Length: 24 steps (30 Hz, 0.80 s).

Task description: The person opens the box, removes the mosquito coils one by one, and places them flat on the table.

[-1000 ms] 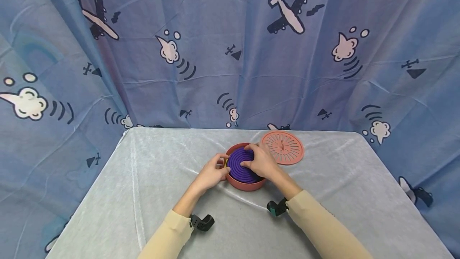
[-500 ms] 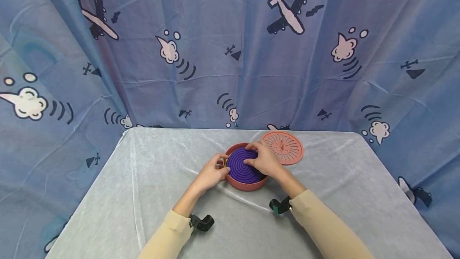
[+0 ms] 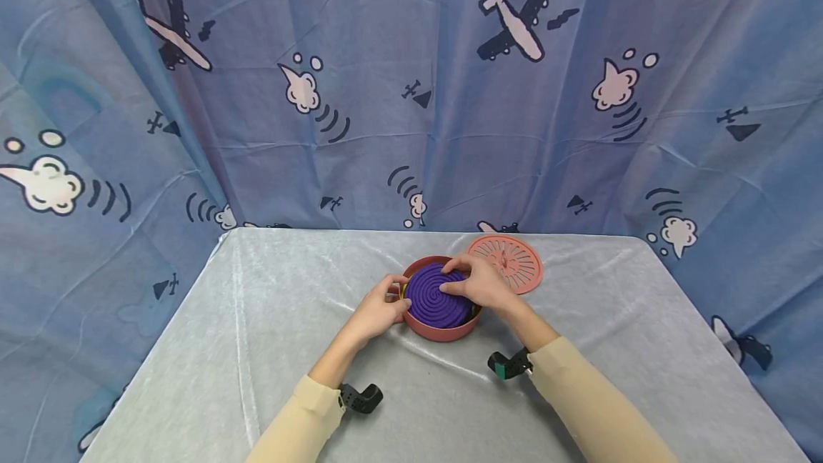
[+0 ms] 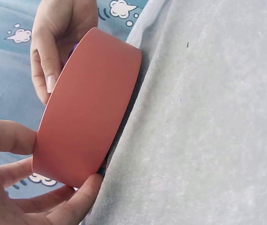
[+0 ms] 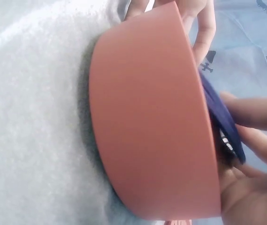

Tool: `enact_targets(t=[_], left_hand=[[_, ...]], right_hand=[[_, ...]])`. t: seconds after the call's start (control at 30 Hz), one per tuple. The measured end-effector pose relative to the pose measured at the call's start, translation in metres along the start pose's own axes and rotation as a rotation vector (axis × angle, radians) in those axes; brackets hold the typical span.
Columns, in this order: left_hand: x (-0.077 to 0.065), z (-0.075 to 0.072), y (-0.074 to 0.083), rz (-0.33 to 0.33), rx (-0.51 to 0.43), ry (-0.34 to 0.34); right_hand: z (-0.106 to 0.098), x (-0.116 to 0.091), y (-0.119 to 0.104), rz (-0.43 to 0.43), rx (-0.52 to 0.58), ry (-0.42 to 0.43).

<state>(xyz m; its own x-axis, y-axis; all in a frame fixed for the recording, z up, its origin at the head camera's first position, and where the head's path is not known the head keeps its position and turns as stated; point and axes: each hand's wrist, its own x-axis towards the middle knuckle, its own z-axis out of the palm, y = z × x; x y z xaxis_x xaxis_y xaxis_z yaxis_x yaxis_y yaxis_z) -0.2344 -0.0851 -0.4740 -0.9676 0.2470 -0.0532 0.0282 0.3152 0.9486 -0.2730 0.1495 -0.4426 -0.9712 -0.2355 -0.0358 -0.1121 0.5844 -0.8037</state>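
Note:
A purple spiral mosquito coil (image 3: 436,300) lies in a round, terracotta-coloured holder (image 3: 441,334) on the table. My left hand (image 3: 377,308) grips the holder at its left side; in the left wrist view its fingers (image 4: 16,136) reach the rim and wrap low around the wall (image 4: 88,108). My right hand (image 3: 484,283) pinches the coil at its upper right, with the thumb over its top face. From the right wrist, the coil (image 5: 225,119) shows tilted, its near edge raised above the holder's rim, with a dark gap below. Something yellow shows inside the left rim.
Behind the holder to the right lies a flat, slotted round lid (image 3: 514,263) in a lighter coral. A pale cloth (image 3: 308,263) covers the table, and a blue patterned curtain (image 3: 360,91) hangs behind it. Black wrist cameras (image 3: 363,399) sit below both forearms.
My right hand has shifted a little to the right, and more of the coil's top face shows. The left hand, holder and lid have stayed in place.

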Motion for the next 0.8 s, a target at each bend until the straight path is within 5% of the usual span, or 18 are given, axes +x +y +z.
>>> enact_targets(t=[0.5, 0.8], left_hand=[[0.000, 0.000, 0.000, -0.002, -0.005, 0.001], [-0.001, 0.000, -0.001, 0.003, -0.005, 0.002]], right_hand=[[-0.019, -0.008, -0.003, 0.039, 0.139, 0.016], [-0.048, -0.024, -0.008, -0.038, 0.225, 0.059]])
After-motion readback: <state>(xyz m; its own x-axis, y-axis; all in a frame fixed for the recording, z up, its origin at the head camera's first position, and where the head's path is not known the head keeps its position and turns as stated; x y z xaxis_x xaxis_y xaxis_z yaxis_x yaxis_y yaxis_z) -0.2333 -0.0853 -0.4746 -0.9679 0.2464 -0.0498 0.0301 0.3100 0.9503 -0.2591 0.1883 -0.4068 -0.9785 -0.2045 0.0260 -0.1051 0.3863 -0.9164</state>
